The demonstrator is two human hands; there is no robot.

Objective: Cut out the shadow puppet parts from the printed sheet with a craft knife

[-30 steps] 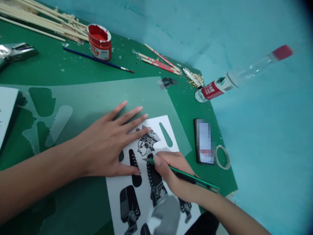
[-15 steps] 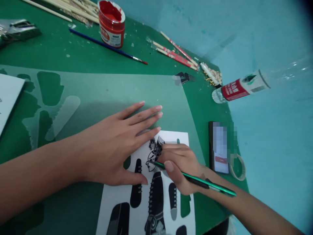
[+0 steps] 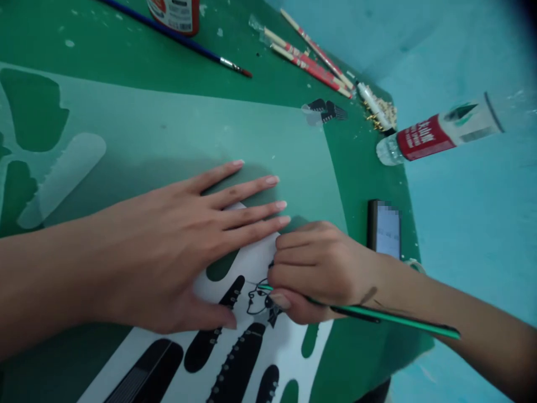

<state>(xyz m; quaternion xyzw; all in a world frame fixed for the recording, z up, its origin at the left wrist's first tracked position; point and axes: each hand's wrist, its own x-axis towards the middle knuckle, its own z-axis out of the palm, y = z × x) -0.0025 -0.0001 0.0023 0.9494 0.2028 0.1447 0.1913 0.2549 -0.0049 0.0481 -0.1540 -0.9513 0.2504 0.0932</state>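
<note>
Paper, a white sheet printed with black figure parts and cut through with rounded holes, lies under both hands. The right grip is closed tight around a slim green-and-black pen-like tool, whose point sits left of the thumb, at the eye of a line-drawn profile head. Whether the point touches the print cannot be told. The left hand, across from that grip, is spread flat and holds nothing; its thumb crosses a long black notched strip, and its fingertips reach past the paper's edge onto a pale translucent sheet over the green counter.

The likeliest trouble is a shifted line: with the left fingertips pressing on the smooth sheet beneath, the paper could pivot under the point. The right knuckles hide most of the headdress, so a stray mark there could go unseen. The tool aims toward the left hand, and a slip might run at its thumb. Narrow bridges of paper between the holes, below the right grip, could buckle or tear if that wrist drags.
</note>
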